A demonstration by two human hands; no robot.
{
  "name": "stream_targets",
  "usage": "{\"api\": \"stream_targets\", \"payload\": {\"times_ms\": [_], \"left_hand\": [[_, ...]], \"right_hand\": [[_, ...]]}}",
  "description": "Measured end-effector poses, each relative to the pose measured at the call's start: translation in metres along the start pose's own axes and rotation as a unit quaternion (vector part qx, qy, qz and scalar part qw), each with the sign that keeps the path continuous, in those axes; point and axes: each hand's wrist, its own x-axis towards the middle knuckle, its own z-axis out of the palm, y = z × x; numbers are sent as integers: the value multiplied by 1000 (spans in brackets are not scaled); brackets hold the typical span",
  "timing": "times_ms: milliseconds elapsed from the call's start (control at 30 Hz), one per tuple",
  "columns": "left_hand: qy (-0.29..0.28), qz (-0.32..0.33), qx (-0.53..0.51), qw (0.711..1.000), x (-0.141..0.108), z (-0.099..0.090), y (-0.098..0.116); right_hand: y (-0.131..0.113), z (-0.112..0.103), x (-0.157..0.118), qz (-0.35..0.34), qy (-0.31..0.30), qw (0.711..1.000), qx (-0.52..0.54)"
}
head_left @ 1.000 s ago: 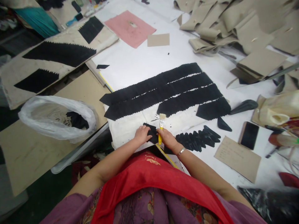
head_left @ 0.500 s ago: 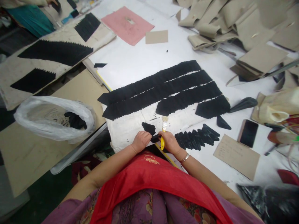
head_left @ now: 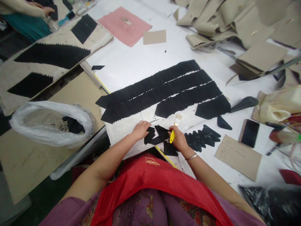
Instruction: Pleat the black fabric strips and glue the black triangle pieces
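My right hand grips a small brush with a yellow handle, its pale bristles pointing away from me. My left hand presses its fingertips on small black pointed fabric pieces lying on a white cloth at the table's near edge. Another black piece lies just below my right hand. Long rows of overlapped black pieces stretch across the cloth beyond my hands. A fanned stack of black pieces sits right of my right hand.
A white plastic bag holding black scraps sits at the left. A phone and a cardboard card lie at the right. Beige fabric piles fill the far right. Another person's hand is at the top left.
The small black pieces have been spread apart under my hands. My left hand moved forward onto them, and my right hand with the brush shifted to the right.
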Motion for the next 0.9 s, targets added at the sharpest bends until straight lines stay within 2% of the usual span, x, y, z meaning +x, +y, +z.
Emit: {"api": "stream_targets", "payload": {"times_ms": [100, 233, 333, 533, 667, 833, 900], "left_hand": [[-90, 5, 66, 994, 17, -6, 1], [-147, 6, 83, 986, 23, -10, 1], [-150, 20, 77, 985, 21, -12, -1], [-185, 23, 88, 978, 18, -15, 2], [-185, 68, 108, 974, 19, -15, 4], [-229, 48, 103, 967, 22, -11, 4], [-235, 75, 120, 962, 23, -13, 5]], "right_hand": [[16, -5, 10, 9, 19, 1000, -23], [24, -6, 15, 2, 16, 999, -40], [23, -6, 13, -5, 20, 998, -51], [16, -14, 11, -23, 80, 993, -80], [4, -23, 14, -37, 95, 989, -105], [-14, -29, 13, -59, 99, 987, -113], [-20, -29, 11, -67, 99, 986, -114]]}}
